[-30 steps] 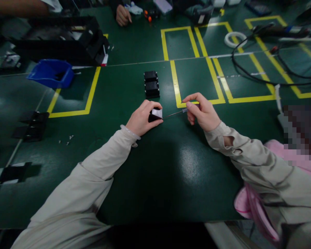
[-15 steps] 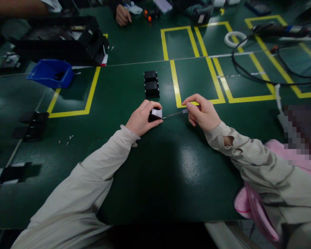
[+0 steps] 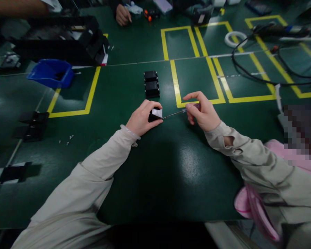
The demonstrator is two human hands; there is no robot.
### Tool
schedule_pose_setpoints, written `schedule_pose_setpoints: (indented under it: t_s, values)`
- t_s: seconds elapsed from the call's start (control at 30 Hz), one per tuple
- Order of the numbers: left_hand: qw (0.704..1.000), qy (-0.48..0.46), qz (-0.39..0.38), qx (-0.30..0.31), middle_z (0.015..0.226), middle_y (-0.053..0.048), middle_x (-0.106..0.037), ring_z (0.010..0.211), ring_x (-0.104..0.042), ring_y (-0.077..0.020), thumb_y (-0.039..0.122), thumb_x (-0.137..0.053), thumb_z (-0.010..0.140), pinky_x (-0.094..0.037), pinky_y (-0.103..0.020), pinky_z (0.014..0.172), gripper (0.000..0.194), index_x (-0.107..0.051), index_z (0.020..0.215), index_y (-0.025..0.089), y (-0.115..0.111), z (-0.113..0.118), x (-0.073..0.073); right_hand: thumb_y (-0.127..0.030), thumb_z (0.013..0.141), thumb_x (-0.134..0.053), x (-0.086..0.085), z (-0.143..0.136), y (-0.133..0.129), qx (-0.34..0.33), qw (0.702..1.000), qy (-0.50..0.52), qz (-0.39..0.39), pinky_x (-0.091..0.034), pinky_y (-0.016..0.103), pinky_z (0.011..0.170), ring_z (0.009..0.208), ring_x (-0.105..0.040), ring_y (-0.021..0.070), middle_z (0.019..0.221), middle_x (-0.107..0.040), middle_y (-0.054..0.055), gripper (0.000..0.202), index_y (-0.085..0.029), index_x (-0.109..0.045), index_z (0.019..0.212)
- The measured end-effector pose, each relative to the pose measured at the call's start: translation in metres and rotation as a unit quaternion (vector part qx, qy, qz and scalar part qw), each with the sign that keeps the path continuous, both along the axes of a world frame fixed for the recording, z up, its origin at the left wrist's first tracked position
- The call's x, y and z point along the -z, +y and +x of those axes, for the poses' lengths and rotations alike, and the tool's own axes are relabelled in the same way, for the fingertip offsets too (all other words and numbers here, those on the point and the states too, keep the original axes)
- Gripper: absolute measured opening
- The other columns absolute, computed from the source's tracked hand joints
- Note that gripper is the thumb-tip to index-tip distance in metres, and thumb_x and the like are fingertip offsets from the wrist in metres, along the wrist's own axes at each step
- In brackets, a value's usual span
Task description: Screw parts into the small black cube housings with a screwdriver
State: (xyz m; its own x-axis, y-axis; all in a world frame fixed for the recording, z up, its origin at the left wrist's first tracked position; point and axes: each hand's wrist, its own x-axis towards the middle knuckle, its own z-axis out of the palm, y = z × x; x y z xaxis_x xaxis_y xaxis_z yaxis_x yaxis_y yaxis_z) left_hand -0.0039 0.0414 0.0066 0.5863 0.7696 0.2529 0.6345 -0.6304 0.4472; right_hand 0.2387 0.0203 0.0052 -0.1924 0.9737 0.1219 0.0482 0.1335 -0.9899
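My left hand (image 3: pixel 143 118) grips a small black block (image 3: pixel 155 114) with a pale, shiny face, fingers over its top and thumb along its near edge. From the right, a screwdriver (image 3: pixel 176 113) reaches it, its thin shaft nearly level and its tip at the block's lower right corner. My right hand (image 3: pixel 202 111) holds the screwdriver by its handle between thumb and fingers, with the index finger lifted off. What the tip meets is too small to make out. Just beyond my left hand, two black blocks (image 3: pixel 151 84) with small shiny bits along their sides stand in a row.
Several tiny screws (image 3: pixel 69 139) lie to the left, near more black parts (image 3: pixel 33 126). Farther back are a blue bin (image 3: pixel 52 73) and a long black tray (image 3: pixel 59 45). A tape roll (image 3: pixel 235 39) and a black cable (image 3: pixel 251 74) lie at right. Another person's hand (image 3: pixel 123 15) rests at the far side.
My right index finger has lifted and spread a little from the screwdriver handle, showing more of it. The left hand and the block have stayed in place.
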Motion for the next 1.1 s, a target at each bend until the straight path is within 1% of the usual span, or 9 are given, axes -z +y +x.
schedule_pose_setpoints:
  t_s: [0.13,0.23,0.37,0.43,0.6,0.8,0.97,1.0,1.1]
  values:
    - [1.000,-0.002,0.004,0.003,0.111,-0.005,-0.057,0.105,-0.057,-0.0212,0.023,-0.071,0.080,-0.049,-0.036,0.090,0.038,-0.051,0.113,0.020,0.0002,-0.0003,0.0002,-0.042,0.088,-0.060,0.0001,0.0007,0.0000,0.006,1.000,-0.009,-0.008,-0.032,0.023,0.033,0.032,-0.040,0.0076,0.043,-0.041,-0.011,0.022,-0.024,-0.050,0.095]
    - [1.000,-0.003,0.006,0.005,0.111,-0.005,-0.057,0.104,-0.057,-0.0211,0.022,-0.071,0.080,-0.049,-0.036,0.090,0.038,-0.052,0.112,0.020,0.0004,-0.0001,0.0003,-0.043,0.089,-0.058,0.0001,0.0009,-0.0001,0.010,1.000,-0.027,-0.007,-0.028,0.024,0.031,0.029,-0.039,0.0085,0.038,-0.035,-0.012,0.022,-0.023,-0.051,0.091]
    - [1.000,-0.004,0.004,0.005,0.110,-0.006,-0.057,0.105,-0.057,-0.0213,0.021,-0.071,0.079,-0.049,-0.036,0.090,0.038,-0.052,0.112,0.019,0.0000,0.0005,0.0001,-0.035,0.088,-0.060,-0.0006,0.0006,-0.0005,0.004,1.000,-0.009,0.003,-0.030,0.024,0.033,0.033,-0.042,0.0087,0.045,-0.043,-0.011,0.020,-0.024,-0.049,0.100]
    - [1.000,-0.002,0.002,0.003,0.111,-0.006,-0.057,0.105,-0.057,-0.0214,0.021,-0.071,0.080,-0.048,-0.036,0.090,0.038,-0.052,0.112,0.020,-0.0003,0.0006,0.0002,-0.035,0.087,-0.061,-0.0006,0.0005,-0.0004,0.001,1.000,-0.001,0.004,-0.031,0.024,0.034,0.034,-0.044,0.0083,0.048,-0.046,-0.010,0.021,-0.025,-0.049,0.101]
    - [1.000,0.000,0.000,0.000,0.110,-0.005,-0.057,0.104,-0.057,-0.0211,0.023,-0.071,0.080,-0.049,-0.035,0.089,0.038,-0.052,0.113,0.020,-0.0003,0.0002,0.0000,-0.043,0.089,-0.057,0.0008,0.0008,0.0003,0.006,1.000,-0.005,-0.010,-0.031,0.024,0.033,0.029,-0.035,0.0077,0.039,-0.032,-0.013,0.022,-0.023,-0.052,0.094]
    - [1.000,-0.002,-0.002,0.003,0.110,-0.005,-0.057,0.104,-0.056,-0.0206,0.022,-0.070,0.080,-0.048,-0.034,0.089,0.038,-0.052,0.113,0.019,0.0002,-0.0003,0.0001,-0.038,0.087,-0.061,0.0010,0.0008,0.0007,-0.006,1.000,0.008,0.007,-0.032,0.023,0.034,0.035,-0.044,0.0079,0.048,-0.046,-0.010,0.024,-0.024,-0.048,0.101]
    - [1.000,-0.006,0.003,0.008,0.110,-0.005,-0.057,0.104,-0.056,-0.0205,0.021,-0.071,0.080,-0.048,-0.034,0.089,0.038,-0.052,0.113,0.019,0.0004,-0.0001,0.0015,-0.046,0.089,-0.057,0.0016,0.0008,0.0006,0.001,1.000,-0.003,-0.005,-0.031,0.023,0.032,0.029,-0.035,0.0070,0.039,-0.031,-0.013,0.025,-0.022,-0.052,0.093]
    - [1.000,-0.007,0.005,0.009,0.110,-0.005,-0.057,0.104,-0.056,-0.0205,0.021,-0.071,0.080,-0.048,-0.034,0.089,0.038,-0.052,0.113,0.019,0.0005,-0.0001,0.0015,-0.046,0.089,-0.057,0.0016,0.0008,0.0005,0.002,1.000,-0.005,-0.004,-0.030,0.023,0.032,0.029,-0.035,0.0070,0.039,-0.031,-0.013,0.025,-0.022,-0.052,0.094]
    - [1.000,-0.007,0.007,0.008,0.110,-0.005,-0.057,0.104,-0.057,-0.0205,0.021,-0.071,0.080,-0.048,-0.034,0.089,0.038,-0.052,0.112,0.018,0.0006,-0.0003,0.0014,-0.040,0.088,-0.060,0.0012,0.0005,0.0001,-0.002,1.000,0.004,0.006,-0.031,0.023,0.034,0.033,-0.041,0.0077,0.044,-0.041,-0.011,0.023,-0.023,-0.050,0.100]
